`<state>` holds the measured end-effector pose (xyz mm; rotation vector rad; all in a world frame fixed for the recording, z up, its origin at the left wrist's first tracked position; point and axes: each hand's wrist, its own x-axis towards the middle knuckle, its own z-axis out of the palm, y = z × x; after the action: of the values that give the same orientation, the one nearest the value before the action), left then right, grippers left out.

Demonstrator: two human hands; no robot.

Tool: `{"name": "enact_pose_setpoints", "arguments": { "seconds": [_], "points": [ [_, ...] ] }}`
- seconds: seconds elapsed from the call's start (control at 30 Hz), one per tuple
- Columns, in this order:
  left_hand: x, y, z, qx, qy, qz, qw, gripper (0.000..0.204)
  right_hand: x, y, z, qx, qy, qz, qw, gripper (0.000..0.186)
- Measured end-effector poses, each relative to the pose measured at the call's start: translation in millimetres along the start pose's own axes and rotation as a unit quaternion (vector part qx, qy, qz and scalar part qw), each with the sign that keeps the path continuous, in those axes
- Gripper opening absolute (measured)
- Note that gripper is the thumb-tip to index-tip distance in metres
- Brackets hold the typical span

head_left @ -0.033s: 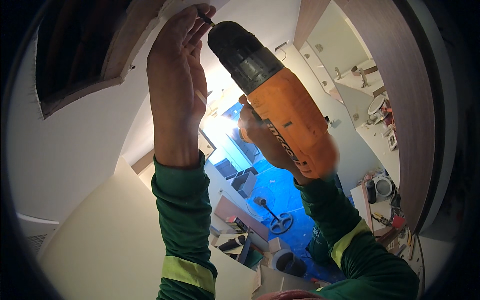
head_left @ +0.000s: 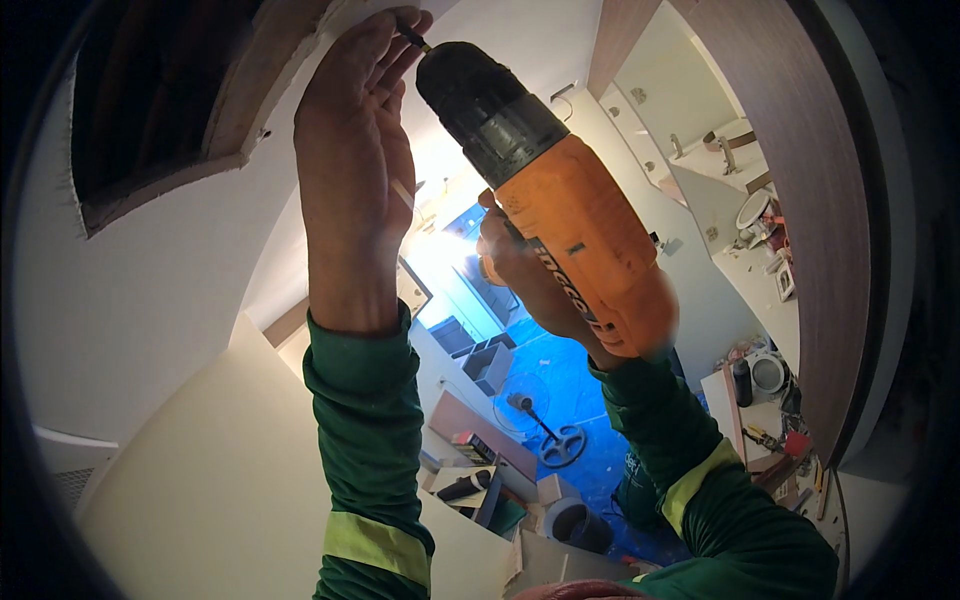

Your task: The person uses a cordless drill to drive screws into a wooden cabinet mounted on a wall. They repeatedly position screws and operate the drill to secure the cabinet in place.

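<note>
My right hand [head_left: 535,265] grips the handle of an orange and black cordless drill [head_left: 580,230], raised and tilted toward the upper left. A dark driver bit [head_left: 411,36] sticks out of its chuck. My left hand [head_left: 355,170] reaches up at the top, thumb and fingers closed around the bit's tip; whatever they pinch there is hidden. A thin pale strip [head_left: 402,193] shows beside the left palm. Just left of this hand is a rough-edged opening [head_left: 160,110] in the white ceiling [head_left: 190,250].
A wood-grain panel [head_left: 790,190] and open white cabinets [head_left: 690,90] stand on the right. Below, a shelf [head_left: 765,415] holds scattered tools. A pedestal fan [head_left: 545,425], a grey bucket [head_left: 580,525] and boxes [head_left: 490,365] stand over blue floor covering [head_left: 560,370]. A bright lamp [head_left: 455,245] glares behind.
</note>
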<state>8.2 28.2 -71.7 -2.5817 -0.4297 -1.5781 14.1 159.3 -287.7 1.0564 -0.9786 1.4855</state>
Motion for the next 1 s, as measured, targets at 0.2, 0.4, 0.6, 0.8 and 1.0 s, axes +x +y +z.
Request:
{"name": "enact_pose_setpoints", "arguments": {
  "seconds": [0.2,0.4,0.6,0.8,1.0],
  "points": [
    [4.2,-2.3,1.4,0.009,-0.004,0.005,1.000,0.032,2.3,7.2,-18.8,-0.086,-0.028,-0.027,0.996,0.052],
    [4.8,-2.8,-0.6,0.009,-0.009,0.002,1.000,0.032,7.1,2.2,-8.9,-0.107,-0.015,-0.055,0.993,0.049],
    [6.6,-2.7,-2.9,0.013,-0.011,-0.017,1.000,0.031,13.9,3.5,8.5,-0.281,0.021,-0.097,0.954,0.045],
    [-16.0,53.2,5.5,0.497,0.036,0.048,0.866,0.033,16.7,4.5,22.0,-0.368,0.036,-0.117,0.922,0.042],
    [6.6,82.1,20.4,0.698,0.033,0.345,0.626,0.046,18.0,5.1,31.5,-0.406,0.042,-0.124,0.905,0.039]
  ]
}}
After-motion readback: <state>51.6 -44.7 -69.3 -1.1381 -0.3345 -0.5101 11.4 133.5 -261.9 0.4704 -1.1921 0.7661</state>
